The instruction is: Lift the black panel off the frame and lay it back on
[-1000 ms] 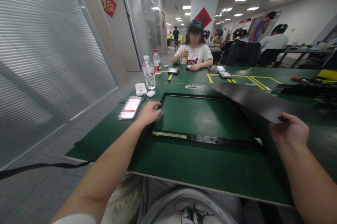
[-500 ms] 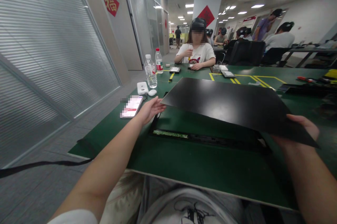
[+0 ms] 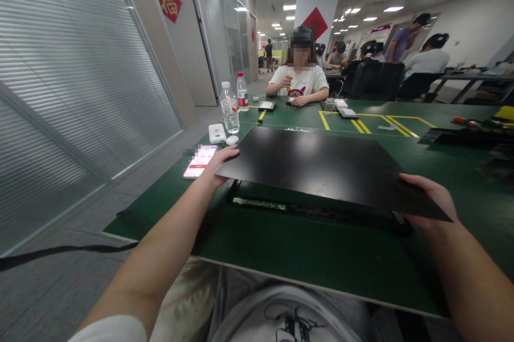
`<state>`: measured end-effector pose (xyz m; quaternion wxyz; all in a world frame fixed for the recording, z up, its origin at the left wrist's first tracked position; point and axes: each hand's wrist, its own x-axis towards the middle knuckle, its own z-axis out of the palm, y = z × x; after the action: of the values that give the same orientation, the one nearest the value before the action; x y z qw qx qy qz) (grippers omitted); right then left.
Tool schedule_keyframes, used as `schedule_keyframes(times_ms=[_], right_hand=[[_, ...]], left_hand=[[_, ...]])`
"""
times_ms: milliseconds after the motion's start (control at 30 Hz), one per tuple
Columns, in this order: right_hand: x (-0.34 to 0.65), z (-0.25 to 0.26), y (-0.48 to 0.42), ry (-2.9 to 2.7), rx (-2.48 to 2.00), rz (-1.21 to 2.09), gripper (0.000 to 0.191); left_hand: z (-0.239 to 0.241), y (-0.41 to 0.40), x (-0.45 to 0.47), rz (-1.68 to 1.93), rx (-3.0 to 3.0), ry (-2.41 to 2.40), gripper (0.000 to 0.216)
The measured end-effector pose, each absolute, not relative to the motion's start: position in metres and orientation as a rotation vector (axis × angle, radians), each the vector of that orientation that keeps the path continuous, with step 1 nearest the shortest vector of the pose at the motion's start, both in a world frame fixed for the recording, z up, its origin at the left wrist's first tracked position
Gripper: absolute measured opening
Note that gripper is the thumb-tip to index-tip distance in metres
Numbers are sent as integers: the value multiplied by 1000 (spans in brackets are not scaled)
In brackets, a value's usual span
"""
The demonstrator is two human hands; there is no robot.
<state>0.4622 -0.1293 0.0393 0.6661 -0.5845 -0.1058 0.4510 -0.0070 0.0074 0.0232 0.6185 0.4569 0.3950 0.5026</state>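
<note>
A large thin black panel hovers flat just above a black rectangular frame that lies on the green table. My left hand grips the panel's left edge, thumb on top. My right hand holds the panel's near right corner from below, fingers curled over the edge. Only the frame's near rail shows, with a strip of green circuit board at its left; the panel hides the rest.
A phone lies left of my left hand, with a white charger, a white earbud case and two water bottles behind it. A person sits across the table with small devices. Yellow tape lines and tools lie at right.
The panel swung from the right side over the frame and came down nearly flat. My left hand left the frame's corner and took the panel's left edge.
</note>
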Motion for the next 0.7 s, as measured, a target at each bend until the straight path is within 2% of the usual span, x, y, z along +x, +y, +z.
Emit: schedule_keyframes(times_ms=[200,500,700], right_hand=[[455,34,-131,-454,-1353,1243,31],[481,14,-117,-669,-1449,1147,44],[485,12,-113,-601,-1576,948,39]], left_hand=[[29,8,-15,1323,1013,926,46],[32,5,-14,1395,1048,892,56],[23,5,-3,1379,1040,925,51]])
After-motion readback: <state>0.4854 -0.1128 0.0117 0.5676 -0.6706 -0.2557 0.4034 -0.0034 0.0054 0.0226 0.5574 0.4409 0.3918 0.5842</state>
